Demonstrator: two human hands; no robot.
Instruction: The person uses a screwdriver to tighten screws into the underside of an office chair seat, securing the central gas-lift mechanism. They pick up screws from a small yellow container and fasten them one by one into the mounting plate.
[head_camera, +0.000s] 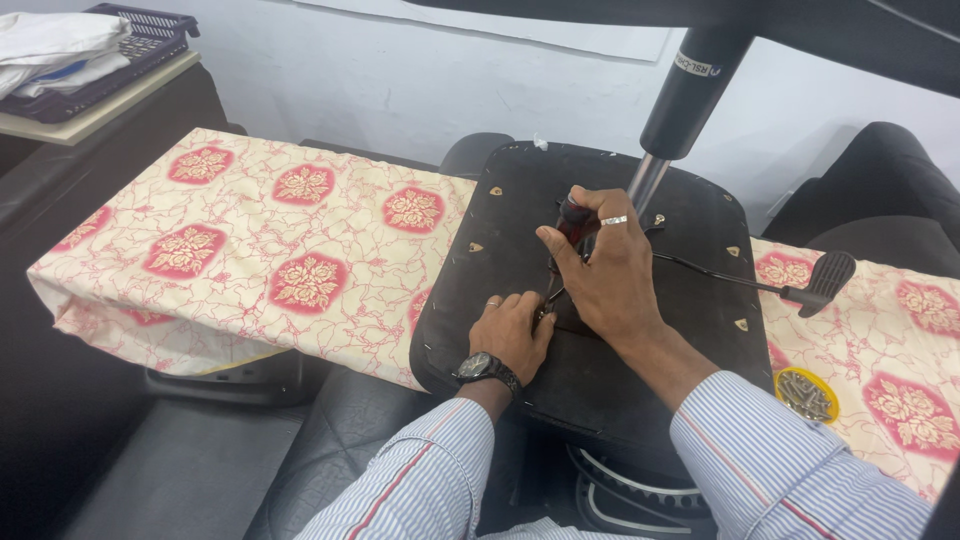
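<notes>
A: What was in hand there?

B: A screwdriver (572, 235) with a dark red handle, standing nearly upright at the middle of the upturned chair seat (500, 270). That seat lay bottom-up on a surface draped with a cream cloth (250, 250) printed with red flowers. The right hand (605, 275) had its fingers closed around the handle. The left hand (512, 330) rested low by the tip, fingers curled in; whether they pinched anything I couldn't tell.

A: So what could have gone wrong?

B: My guess is a slip. The left hand sat just beside the blade, so if the tip jumped out of the screw, it could have struck those fingers.

A: Anything else?

B: The gas cylinder (675, 110) rose right behind the right hand, leaving little room to turn. The black lever (800, 285) stuck out to the right, and a yellow lid of screws (806, 394) sat near the seat's edge; a sleeve could have swept it off. The seat also overhung the cloth, so hard pressure might have tipped it.
</notes>
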